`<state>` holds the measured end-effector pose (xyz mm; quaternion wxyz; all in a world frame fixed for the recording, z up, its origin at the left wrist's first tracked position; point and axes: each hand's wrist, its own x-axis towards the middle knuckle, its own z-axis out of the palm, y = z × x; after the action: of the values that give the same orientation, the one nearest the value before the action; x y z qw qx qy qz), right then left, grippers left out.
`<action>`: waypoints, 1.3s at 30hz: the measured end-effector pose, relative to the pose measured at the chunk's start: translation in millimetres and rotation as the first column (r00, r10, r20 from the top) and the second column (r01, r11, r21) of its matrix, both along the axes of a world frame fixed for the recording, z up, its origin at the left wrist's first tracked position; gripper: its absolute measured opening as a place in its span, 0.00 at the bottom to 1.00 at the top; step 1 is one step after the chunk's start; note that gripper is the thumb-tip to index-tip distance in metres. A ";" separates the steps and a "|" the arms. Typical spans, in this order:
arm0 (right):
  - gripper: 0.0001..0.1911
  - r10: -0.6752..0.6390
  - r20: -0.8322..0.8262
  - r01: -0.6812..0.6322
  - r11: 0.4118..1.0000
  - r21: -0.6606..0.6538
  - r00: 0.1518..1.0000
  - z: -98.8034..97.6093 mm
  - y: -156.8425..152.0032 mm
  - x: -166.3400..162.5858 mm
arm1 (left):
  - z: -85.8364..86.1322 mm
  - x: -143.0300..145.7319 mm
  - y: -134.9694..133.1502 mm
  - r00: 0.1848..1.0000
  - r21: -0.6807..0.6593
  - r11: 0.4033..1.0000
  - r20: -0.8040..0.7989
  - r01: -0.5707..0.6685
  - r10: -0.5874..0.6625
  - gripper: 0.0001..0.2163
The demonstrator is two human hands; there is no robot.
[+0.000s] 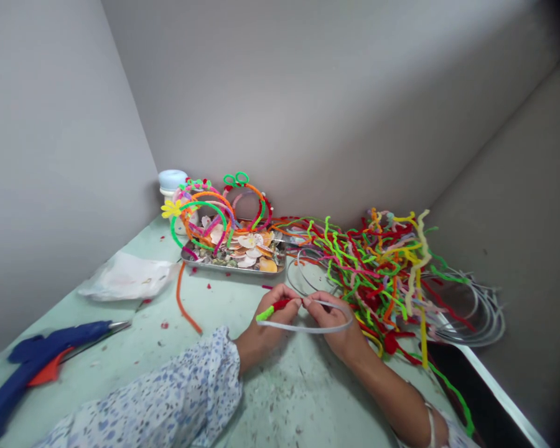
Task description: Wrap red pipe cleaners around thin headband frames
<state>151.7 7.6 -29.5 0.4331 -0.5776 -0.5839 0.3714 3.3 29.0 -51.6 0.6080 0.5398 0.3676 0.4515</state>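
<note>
Before me I hold a thin, pale grey headband (303,329), bent into an open loop. Bright green and red pipe cleaner (280,305) covers part of it at the left. My left hand (271,316) is closed, its fingers pinching the band at the red section. Close beside it my right hand (335,328) is also closed, thumb and fingertips pinched at the band near the end of the red part. The loop passes in front of the right hand. Exactly what lies between the right fingertips is hidden.
Behind my hands stands a metal tray (233,270) of shells, with finished colourful headbands (205,205) over it. A tangled pipe cleaner heap (378,267) and coiled grey bands (490,323) lie right. At left are a blue glue gun (60,342), a plastic bag (128,278) and a lidded jar (172,180).
</note>
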 end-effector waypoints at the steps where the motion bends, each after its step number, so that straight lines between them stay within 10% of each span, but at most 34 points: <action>1: 0.15 -0.001 -0.003 0.001 1.000 0.003 1.000 1.3 -0.2 -0.2 | 0.0 0.0 0.1 1.000 0.023 1.000 -0.012 -0.004 0.005 0.11; 23: 0.14 -0.034 0.028 0.035 0.999 -0.024 0.999 11.2 1.5 -3.6 | -5.3 5.3 3.3 0.994 -0.074 0.997 0.112 0.028 -0.020 0.10; 39: 0.17 0.187 -0.009 -0.187 0.980 -0.069 0.982 13.6 5.8 7.8 | -3.8 5.6 9.0 0.987 -0.139 0.990 0.150 -0.033 0.054 0.11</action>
<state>159.5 13.4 -15.8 0.3768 -0.5345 -0.6216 0.4312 8.9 37.9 -55.4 0.6599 0.4526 0.3616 0.4785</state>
